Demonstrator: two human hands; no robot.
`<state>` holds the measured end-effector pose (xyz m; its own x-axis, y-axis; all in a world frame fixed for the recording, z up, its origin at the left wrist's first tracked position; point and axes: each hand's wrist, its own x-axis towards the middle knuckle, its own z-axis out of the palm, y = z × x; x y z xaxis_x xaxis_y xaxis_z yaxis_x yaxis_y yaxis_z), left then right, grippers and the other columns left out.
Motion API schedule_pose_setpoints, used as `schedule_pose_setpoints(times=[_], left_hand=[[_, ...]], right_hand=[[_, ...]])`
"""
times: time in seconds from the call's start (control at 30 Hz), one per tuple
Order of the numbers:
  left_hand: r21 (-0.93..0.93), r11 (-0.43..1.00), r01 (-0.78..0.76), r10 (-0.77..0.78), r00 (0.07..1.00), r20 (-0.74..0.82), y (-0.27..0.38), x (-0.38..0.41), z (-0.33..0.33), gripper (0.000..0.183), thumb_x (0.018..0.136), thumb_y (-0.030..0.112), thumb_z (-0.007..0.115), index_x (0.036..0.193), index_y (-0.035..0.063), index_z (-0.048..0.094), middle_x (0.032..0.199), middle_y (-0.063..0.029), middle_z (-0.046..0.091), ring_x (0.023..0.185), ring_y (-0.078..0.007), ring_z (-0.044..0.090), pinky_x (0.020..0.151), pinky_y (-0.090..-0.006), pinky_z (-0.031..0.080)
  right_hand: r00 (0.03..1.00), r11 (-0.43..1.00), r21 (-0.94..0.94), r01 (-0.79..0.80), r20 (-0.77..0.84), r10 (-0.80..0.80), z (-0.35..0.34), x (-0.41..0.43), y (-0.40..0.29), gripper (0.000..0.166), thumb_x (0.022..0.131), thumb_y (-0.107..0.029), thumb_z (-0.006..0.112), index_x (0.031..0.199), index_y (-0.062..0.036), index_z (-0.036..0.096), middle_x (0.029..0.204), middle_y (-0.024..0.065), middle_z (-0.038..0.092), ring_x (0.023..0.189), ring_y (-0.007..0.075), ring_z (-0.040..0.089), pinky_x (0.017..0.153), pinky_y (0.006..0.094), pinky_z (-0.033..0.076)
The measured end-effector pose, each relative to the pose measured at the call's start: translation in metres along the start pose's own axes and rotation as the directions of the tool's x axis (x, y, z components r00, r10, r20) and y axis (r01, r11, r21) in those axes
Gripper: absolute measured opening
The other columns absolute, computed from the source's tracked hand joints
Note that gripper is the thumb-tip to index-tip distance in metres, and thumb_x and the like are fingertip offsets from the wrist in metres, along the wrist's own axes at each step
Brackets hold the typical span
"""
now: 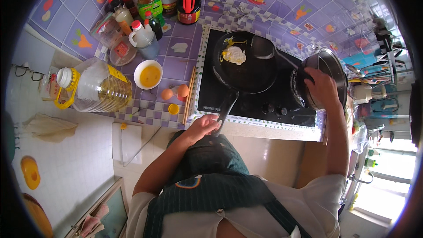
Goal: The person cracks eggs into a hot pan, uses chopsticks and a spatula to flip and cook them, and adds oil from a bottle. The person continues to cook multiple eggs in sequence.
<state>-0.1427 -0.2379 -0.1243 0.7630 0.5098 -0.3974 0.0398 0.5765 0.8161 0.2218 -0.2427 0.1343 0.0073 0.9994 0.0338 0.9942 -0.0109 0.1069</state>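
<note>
A black frying pan [251, 76] rests on the cooktop, its handle pointing towards me. My left hand [205, 127] has its fingers on the pan's handle [228, 110]. In my right hand [320, 86] is the grip of a dark spatula [262, 47], whose head is over the pan's right part. A fried egg [234, 55], mostly white with yellow patches, lies in the left half of the pan. Thin yellow egg scraps [234, 42] stick above it, near the far rim. My right forearm passes in front of a steel pot [330, 64].
Left of the black cooktop [211, 92] lie wooden chopsticks [189, 94], two brown eggs [167, 94], a yellow cap [173, 108] and a white bowl [136, 76] of beaten egg. A large oil jug [99, 87] and several sauce bottles [189, 5] stand farther left and back.
</note>
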Motion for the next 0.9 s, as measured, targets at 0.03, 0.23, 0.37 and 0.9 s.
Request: schedule_pose_setpoints(times=[0.03, 0.23, 0.37, 0.9], left_hand=[[-0.039, 0.999, 0.000, 0.000, 1.000, 0.005, -0.006, -0.001, -0.003, 0.044, 0.091, 0.031, 0.056, 0.123, 0.0041, 0.043, 0.104, -0.0062, 0.057, 0.088, -0.0131, 0.057, 0.078, -0.0274, 0.046], [-0.068, 0.998, -0.013, 0.011, 0.999, -0.041, 0.005, -0.019, -0.006, 0.044, 0.092, 0.031, 0.056, 0.125, 0.0049, 0.042, 0.108, -0.0072, 0.056, 0.094, -0.0132, 0.056, 0.082, -0.0274, 0.045], [-0.140, 0.989, -0.046, 0.041, 0.998, -0.039, 0.007, -0.032, -0.012, 0.045, 0.092, 0.031, 0.056, 0.125, 0.0034, 0.042, 0.108, -0.0089, 0.055, 0.096, -0.0145, 0.055, 0.085, -0.0282, 0.044], [-0.115, 0.993, -0.033, 0.032, 0.999, -0.016, 0.009, -0.053, -0.031, 0.051, 0.091, 0.033, 0.056, 0.127, -0.0009, 0.040, 0.109, -0.0098, 0.055, 0.096, -0.0160, 0.056, 0.085, -0.0285, 0.044]], right_hand=[[1.000, 0.998, -0.067, 0.003, -0.005, -0.004, -0.005, 0.006, 0.001, 0.028, 0.082, -0.017, 0.060, 0.110, -0.0125, 0.057, 0.100, 0.0108, 0.062, 0.087, 0.0308, 0.062, 0.075, 0.0403, 0.050], [0.997, 0.973, -0.228, 0.034, 0.075, -0.017, 0.001, 0.044, -0.030, 0.026, 0.079, -0.011, 0.057, 0.105, -0.0110, 0.054, 0.092, 0.0122, 0.056, 0.084, 0.0303, 0.062, 0.070, 0.0410, 0.052], [0.996, 0.943, -0.324, 0.080, -0.009, -0.088, 0.028, 0.048, -0.054, 0.024, 0.078, -0.009, 0.056, 0.101, -0.0114, 0.053, 0.088, 0.0104, 0.054, 0.085, 0.0277, 0.062, 0.065, 0.0391, 0.054], [0.967, 0.892, -0.420, 0.164, -0.113, -0.230, 0.038, 0.020, -0.114, 0.023, 0.075, -0.011, 0.058, 0.097, -0.0110, 0.060, 0.083, 0.0047, 0.054, 0.080, 0.0199, 0.058, 0.057, 0.0280, 0.054]])
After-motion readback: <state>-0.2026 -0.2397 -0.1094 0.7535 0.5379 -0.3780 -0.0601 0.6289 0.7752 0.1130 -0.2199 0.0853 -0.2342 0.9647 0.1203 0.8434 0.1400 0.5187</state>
